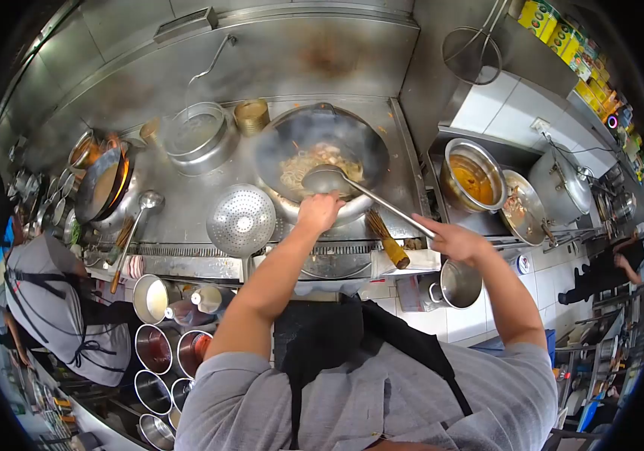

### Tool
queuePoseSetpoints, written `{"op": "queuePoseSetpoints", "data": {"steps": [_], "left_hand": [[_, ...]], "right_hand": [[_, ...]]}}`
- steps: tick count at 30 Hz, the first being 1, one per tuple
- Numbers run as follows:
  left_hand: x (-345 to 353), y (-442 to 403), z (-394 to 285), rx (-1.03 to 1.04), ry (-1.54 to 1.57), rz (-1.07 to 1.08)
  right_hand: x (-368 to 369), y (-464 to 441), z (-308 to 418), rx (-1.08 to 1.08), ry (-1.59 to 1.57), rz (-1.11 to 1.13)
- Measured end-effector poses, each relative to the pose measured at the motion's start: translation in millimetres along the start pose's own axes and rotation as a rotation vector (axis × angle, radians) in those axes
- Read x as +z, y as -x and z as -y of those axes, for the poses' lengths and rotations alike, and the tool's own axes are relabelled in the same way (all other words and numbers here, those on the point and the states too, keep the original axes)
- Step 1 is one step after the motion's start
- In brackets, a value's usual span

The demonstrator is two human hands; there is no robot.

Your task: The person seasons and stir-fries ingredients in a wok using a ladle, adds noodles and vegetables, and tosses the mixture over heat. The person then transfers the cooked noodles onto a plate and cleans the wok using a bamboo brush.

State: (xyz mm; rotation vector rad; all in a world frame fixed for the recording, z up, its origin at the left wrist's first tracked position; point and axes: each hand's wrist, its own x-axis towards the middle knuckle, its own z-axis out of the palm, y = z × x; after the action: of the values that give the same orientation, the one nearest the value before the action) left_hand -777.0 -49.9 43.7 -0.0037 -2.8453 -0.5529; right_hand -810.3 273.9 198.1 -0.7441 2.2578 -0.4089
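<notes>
A large dark wok (371, 143) sits on the burner with steam over it. In it lie pale noodles (298, 171) mixed with pinkish pieces. My left hand (320, 212) is closed on the wok's near rim. With my right hand (453, 240) I grip the long metal handle of a ladle (326, 179), whose bowl rests among the noodles. To the left of the wok lies a round perforated strainer (241, 219). Below the wok's right side is a bamboo brush (390, 244).
A metal pot (202, 135) and a tin can (251, 116) stand behind the strainer. On the right are a pot of orange liquid (475, 177) and a bowl of food (523, 207). Sauce containers (155, 349) line the lower left. One co-worker (66, 301) stands left, another person (622, 259) far right.
</notes>
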Motion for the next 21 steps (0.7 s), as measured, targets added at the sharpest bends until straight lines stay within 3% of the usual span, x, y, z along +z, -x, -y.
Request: {"op": "queuePoseSetpoints", "data": {"steps": [1,2,3,4,7,8,12,13,15,18,20,21], "left_hand": [[25,3,7,-0.002,-0.025,-0.069],[39,7,6,-0.005,-0.049,-0.140],[36,18,-5,-0.057,-0.095,-0.009],[32,35,-17,-0.107,-0.146,0.123],[42,98,-18,0.041,-0.024,0.152],[20,109,-27,-0.005,0.028,0.221],[-35,61,-35,0.063,0.026,-0.065],[-44,37,-32,0.019,0.016,-0.014],[-32,-1,-18,-0.058,-0.012,0.033],[23,2,-2,-0.042,-0.068,0.045],[39,42,-10,-0.030,-0.066,0.083],[41,64,-14,-0.038,-0.047,0.154]], "right_hand": [[12,-17,-7,0.009,-0.003,-0.005],[28,-42,-10,0.033,0.220,-0.076],[38,-62,-11,0.056,0.443,-0.150],[45,-73,-12,0.061,0.437,-0.160],[61,-75,-10,0.124,0.416,-0.259],[57,-57,-4,0.107,0.386,-0.266],[23,17,-21,-0.106,0.109,-0.173],[18,25,-30,-0.203,0.039,-0.170],[-1,28,-7,0.077,0.001,0.045],[29,-26,-48,-0.080,0.233,-0.166],[35,-52,-37,0.149,0.414,-0.293],[33,-50,-33,0.149,0.407,-0.303]]}}
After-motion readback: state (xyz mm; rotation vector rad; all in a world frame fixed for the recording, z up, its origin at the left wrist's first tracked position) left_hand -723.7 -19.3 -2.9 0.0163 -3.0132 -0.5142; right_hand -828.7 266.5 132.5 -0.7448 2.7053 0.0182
